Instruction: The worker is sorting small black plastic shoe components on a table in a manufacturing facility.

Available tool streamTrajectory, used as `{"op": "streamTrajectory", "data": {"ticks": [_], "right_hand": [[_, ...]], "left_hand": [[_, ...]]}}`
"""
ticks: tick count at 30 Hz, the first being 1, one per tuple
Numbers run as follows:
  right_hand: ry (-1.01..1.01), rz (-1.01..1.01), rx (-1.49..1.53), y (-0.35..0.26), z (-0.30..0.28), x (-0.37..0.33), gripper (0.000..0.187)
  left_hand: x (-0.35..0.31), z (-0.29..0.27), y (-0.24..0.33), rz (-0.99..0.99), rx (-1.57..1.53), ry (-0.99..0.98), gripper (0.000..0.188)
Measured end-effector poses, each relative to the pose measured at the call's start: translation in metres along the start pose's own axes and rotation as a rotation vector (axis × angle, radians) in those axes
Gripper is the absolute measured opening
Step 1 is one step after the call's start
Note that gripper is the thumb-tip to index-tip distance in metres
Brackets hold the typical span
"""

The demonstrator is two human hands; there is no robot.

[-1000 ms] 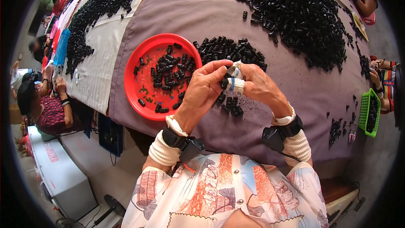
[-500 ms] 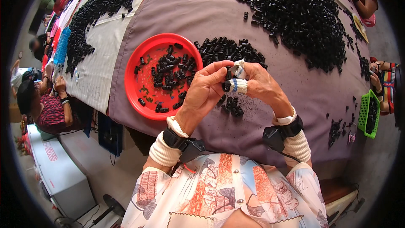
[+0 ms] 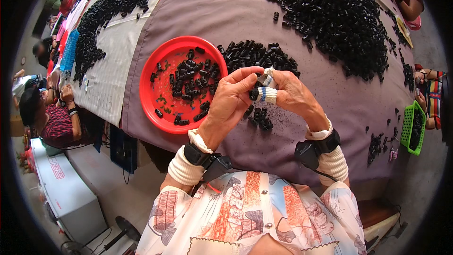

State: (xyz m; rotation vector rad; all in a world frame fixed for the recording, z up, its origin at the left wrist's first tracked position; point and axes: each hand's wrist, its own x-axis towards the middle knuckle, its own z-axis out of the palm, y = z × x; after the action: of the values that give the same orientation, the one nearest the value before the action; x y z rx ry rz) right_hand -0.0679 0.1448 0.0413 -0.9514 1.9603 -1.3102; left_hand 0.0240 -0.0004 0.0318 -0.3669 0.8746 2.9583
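Observation:
My left hand (image 3: 229, 100) and my right hand (image 3: 298, 95) meet over the table in front of my chest. Between their fingertips is a small black plastic part (image 3: 254, 94). My left thumb and forefinger pinch it from the left. White fabric covers (image 3: 268, 95) wrap the right thumb and forefinger, which close on it from the right. Its far end is partly hidden by my fingers. To the left lies a round red tray (image 3: 150, 99) with many similar black parts inside. Beyond my hands is a small heap of black parts (image 3: 259, 55), and a few loose parts (image 3: 260, 119) lie just below them.
A large heap of black parts (image 3: 330, 19) covers the far right of the cloth-covered table (image 3: 188, 14). Another heap (image 3: 113, 14) lies on the pale cloth at left. A green basket (image 3: 414, 127) stands at the right edge. Co-workers sit at left (image 3: 59, 123) and right (image 3: 432, 94).
My hands stay almost in place, still pinching the black part. The fingers of my right hand have shifted slightly around it. Tray and heaps look the same.

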Motion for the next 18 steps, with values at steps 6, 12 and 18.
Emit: {"op": "streamTrajectory", "data": {"ticks": [6,12,18], "right_hand": [[0.042,0.1,0.094,-0.009,-0.003,-0.003,0.018],[0.084,0.143,0.19,0.001,-0.019,-0.012,0.011],[0.204,0.204,0.21,0.007,-0.024,-0.019,0.026]], "left_hand": [[-0.009,-0.015,0.021,0.156,0.209,0.1,0.02],[-0.043,-0.055,0.058,0.31,0.6,0.385,0.018],[-0.054,-0.026,0.046,0.337,1.041,0.369,0.016]]}}
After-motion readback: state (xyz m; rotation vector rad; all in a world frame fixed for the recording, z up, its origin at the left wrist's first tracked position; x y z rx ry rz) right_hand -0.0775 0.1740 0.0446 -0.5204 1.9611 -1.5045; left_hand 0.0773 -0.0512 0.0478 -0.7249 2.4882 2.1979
